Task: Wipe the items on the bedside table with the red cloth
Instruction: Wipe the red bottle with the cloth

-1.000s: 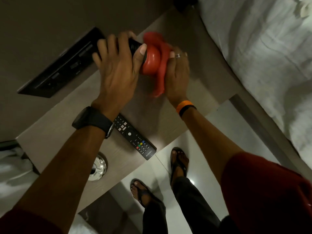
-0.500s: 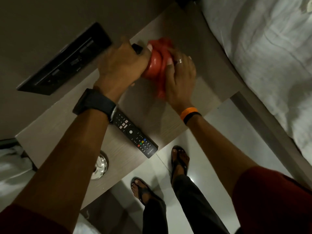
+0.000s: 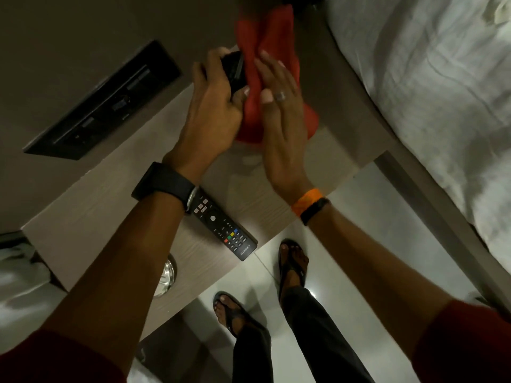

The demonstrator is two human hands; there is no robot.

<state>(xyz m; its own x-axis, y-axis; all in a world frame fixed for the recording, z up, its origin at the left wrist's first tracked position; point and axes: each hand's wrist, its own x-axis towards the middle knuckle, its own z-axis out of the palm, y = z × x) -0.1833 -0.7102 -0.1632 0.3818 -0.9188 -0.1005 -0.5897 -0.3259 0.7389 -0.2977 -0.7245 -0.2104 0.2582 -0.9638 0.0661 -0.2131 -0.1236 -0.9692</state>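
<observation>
Over the far part of the wooden bedside table [image 3: 116,197], my left hand [image 3: 213,114] grips a small black object [image 3: 235,70], mostly hidden by my fingers. The red cloth [image 3: 265,45] is bunched against that object and hangs down between my hands. My right hand [image 3: 282,106] presses flat on the cloth, thumb and fingers pinching its folds. A black TV remote [image 3: 226,230] lies flat near the table's front edge, partly under my left wrist. A shiny metal bowl [image 3: 167,275] sits at the front left, half hidden by my left forearm.
A black switch panel [image 3: 102,103] is set in the wall behind the table. A bed with a white sheet [image 3: 428,87] runs along the right side. My feet in sandals [image 3: 293,261] stand on the pale tiled floor just in front of the table.
The cloth has opened from a tight wad around the object into a longer loose fold reaching upward. My left hand turned, showing the black object, and my right hand flattened on the cloth.
</observation>
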